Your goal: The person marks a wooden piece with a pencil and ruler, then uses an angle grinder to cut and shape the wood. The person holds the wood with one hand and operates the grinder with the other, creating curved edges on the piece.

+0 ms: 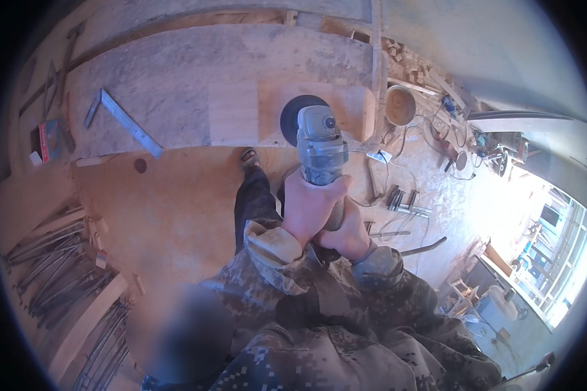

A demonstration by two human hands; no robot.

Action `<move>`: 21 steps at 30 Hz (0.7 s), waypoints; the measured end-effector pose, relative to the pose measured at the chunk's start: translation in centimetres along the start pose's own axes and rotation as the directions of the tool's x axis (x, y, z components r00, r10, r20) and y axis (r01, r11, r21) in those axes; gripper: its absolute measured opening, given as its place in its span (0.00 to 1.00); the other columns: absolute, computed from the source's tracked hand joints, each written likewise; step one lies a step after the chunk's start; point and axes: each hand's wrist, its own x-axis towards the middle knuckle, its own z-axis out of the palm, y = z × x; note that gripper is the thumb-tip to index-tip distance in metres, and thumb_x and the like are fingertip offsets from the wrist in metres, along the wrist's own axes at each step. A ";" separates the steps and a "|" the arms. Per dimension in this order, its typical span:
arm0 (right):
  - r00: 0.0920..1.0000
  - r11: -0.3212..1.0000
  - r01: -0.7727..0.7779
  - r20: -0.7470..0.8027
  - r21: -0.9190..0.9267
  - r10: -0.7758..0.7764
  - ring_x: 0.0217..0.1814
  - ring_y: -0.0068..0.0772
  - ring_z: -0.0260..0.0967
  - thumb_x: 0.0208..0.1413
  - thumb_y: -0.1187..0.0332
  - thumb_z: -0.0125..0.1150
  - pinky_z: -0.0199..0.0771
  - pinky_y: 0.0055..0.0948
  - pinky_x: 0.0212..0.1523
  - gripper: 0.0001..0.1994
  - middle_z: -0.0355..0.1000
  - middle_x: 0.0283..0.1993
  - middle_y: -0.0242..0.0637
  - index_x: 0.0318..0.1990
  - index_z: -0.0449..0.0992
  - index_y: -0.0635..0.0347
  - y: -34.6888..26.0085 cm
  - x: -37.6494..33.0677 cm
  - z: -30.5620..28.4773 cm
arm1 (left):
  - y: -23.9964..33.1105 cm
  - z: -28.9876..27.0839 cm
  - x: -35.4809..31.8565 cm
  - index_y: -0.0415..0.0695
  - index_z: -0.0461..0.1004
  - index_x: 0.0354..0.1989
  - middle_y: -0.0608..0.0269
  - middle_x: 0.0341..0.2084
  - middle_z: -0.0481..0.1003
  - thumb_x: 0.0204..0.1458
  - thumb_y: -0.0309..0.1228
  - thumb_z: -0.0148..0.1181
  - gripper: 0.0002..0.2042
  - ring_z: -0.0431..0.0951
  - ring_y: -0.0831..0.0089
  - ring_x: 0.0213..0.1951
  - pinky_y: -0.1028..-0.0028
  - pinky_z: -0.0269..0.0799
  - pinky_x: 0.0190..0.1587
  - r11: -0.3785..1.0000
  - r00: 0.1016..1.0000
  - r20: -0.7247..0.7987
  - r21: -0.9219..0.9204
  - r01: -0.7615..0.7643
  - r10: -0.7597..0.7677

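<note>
Both my hands are closed around an angle grinder (317,127) with a grey head and a dark round disc (292,117). My left hand (312,203) wraps the body just behind the gear head. Lower down, my right hand (349,233) grips the rear of the tool. The disc is over a pale wooden board (277,98) at the workbench's near edge; whether it touches the wood I cannot tell. On the workbench (176,72), a metal try square (127,122) lies to the left of the board.
A red and teal box (49,140) sits at the far left. Metal clamps and rods (59,267) lie stacked at lower left. At right are a round bowl (400,105), a red power tool (449,151), cables, a power strip (378,156) and several hand tools on the floor. Wood offcuts (407,68) lie behind.
</note>
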 end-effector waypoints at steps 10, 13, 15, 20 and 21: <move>0.998 0.999 -0.031 0.055 -0.016 0.032 0.61 0.34 0.77 0.39 0.66 0.82 0.77 0.38 0.62 0.45 0.79 0.58 0.43 0.68 0.68 0.68 -1.3 1.0 1.4 | 1.4 -1.3 -0.6 0.37 0.84 0.42 0.60 0.34 0.85 0.51 0.32 0.75 0.14 0.84 0.75 0.35 0.69 0.80 0.42 0.999 0.994 -0.109 0.028 -0.027 0.030; 0.998 0.999 -0.032 0.059 -0.028 0.033 0.61 0.35 0.77 0.39 0.66 0.83 0.77 0.38 0.62 0.46 0.79 0.58 0.44 0.69 0.68 0.68 -1.0 1.2 1.5 | 1.5 -1.5 -0.5 0.37 0.84 0.42 0.60 0.34 0.86 0.51 0.32 0.75 0.14 0.84 0.75 0.36 0.70 0.80 0.42 0.999 0.993 -0.114 0.038 -0.012 0.017; 0.998 0.999 -0.031 0.062 -0.026 0.033 0.60 0.35 0.78 0.38 0.66 0.83 0.77 0.39 0.62 0.46 0.79 0.58 0.44 0.69 0.68 0.68 -1.0 1.3 1.5 | 1.3 -1.5 -0.5 0.37 0.84 0.42 0.61 0.34 0.85 0.51 0.32 0.75 0.14 0.84 0.75 0.35 0.69 0.80 0.42 0.999 0.993 -0.120 0.034 -0.019 0.023; 1.000 1.000 -0.018 0.010 0.006 0.018 0.59 0.36 0.79 0.39 0.66 0.83 0.78 0.39 0.60 0.45 0.79 0.57 0.44 0.68 0.69 0.68 -0.5 0.9 1.6 | 0.6 -1.5 -0.2 0.37 0.84 0.41 0.62 0.33 0.85 0.51 0.32 0.76 0.13 0.83 0.76 0.35 0.69 0.80 0.41 0.998 0.996 -0.091 0.058 0.019 -0.013; 1.000 1.000 -0.027 0.006 0.005 0.027 0.59 0.36 0.79 0.39 0.66 0.83 0.79 0.39 0.60 0.45 0.79 0.57 0.44 0.68 0.69 0.68 -0.5 0.8 1.5 | 0.4 -1.5 -0.1 0.38 0.84 0.40 0.63 0.33 0.85 0.51 0.32 0.76 0.13 0.83 0.76 0.34 0.69 0.79 0.41 0.999 0.997 -0.075 0.044 0.016 -0.012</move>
